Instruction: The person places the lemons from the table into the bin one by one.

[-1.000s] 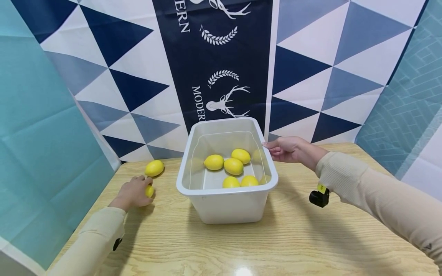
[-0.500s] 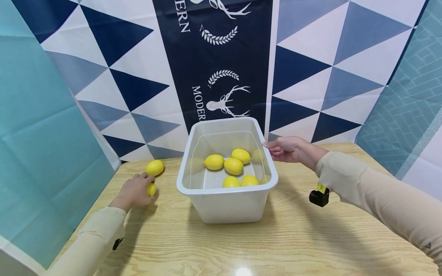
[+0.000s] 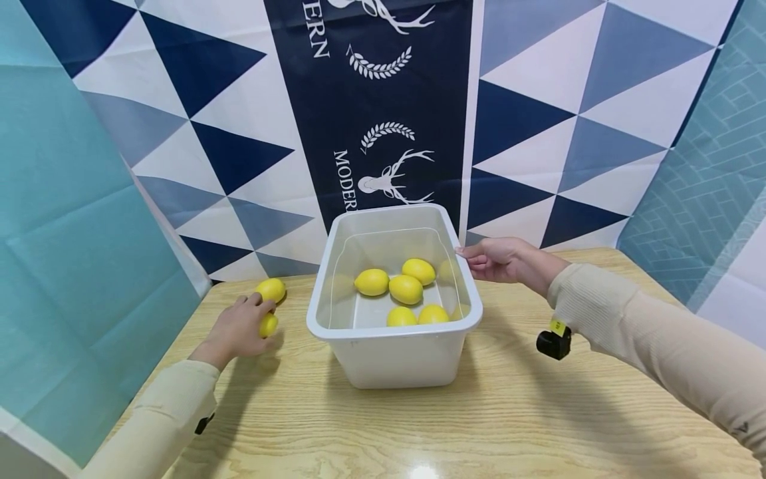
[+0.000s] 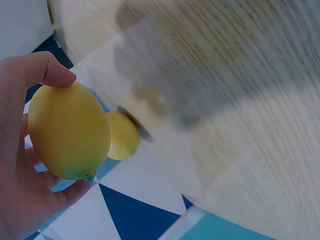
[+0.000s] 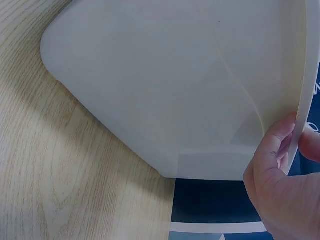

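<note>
My left hand [image 3: 238,327] grips a yellow lemon [image 3: 268,324] at the left of the table. Seen from the left wrist, the thumb and curled fingers hold this lemon [image 4: 70,131] by its sides, its green stem end exposed, and it appears slightly raised off the wood. Just behind it lies another lemon [image 3: 272,290], partly covered by my fingers. A whitish plastic bin [image 3: 395,359] stands upright in the middle with several lemons [image 3: 405,290] on its floor. My right hand [image 3: 499,259] pinches the bin's right rim, thumb and fingers on opposite sides in the right wrist view.
The wooden table [image 3: 383,432] carries the bin close to a patterned backdrop [image 3: 239,133]. A teal cloth [image 3: 102,253] borders the left side, and another teal panel [image 3: 706,173] the right. Small black cameras are strapped at both wrists.
My left hand has shifted slightly to the right and away from me, carrying the lemon, and now covers more of the lemon behind. The right hand and the bin stay in place.
</note>
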Motion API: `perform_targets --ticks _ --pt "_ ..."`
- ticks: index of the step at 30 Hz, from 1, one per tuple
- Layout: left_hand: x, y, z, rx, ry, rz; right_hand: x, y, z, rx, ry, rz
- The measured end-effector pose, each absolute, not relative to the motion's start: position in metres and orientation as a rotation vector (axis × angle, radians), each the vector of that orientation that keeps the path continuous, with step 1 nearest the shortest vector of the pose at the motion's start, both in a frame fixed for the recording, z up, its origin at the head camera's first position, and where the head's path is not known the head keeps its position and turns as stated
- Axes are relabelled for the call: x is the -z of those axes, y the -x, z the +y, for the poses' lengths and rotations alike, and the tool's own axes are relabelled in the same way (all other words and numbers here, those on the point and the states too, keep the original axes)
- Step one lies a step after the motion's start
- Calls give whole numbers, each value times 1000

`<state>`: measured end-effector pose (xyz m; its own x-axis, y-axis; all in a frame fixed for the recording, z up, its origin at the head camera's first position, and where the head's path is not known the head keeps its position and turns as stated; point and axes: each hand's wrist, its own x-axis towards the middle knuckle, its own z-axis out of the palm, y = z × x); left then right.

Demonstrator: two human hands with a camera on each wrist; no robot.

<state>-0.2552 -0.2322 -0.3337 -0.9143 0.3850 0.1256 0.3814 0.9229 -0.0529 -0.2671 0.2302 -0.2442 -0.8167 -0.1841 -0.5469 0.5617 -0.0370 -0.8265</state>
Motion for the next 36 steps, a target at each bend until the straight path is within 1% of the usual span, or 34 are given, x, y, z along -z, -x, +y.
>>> perform_targets --ticks 22,36 --pt "311 239 -212 17 734 -2819 245 267 230 1900 -393 1737" --pt "277 229 -197 -9 729 -2846 245 268 231 1904 -387 1728"
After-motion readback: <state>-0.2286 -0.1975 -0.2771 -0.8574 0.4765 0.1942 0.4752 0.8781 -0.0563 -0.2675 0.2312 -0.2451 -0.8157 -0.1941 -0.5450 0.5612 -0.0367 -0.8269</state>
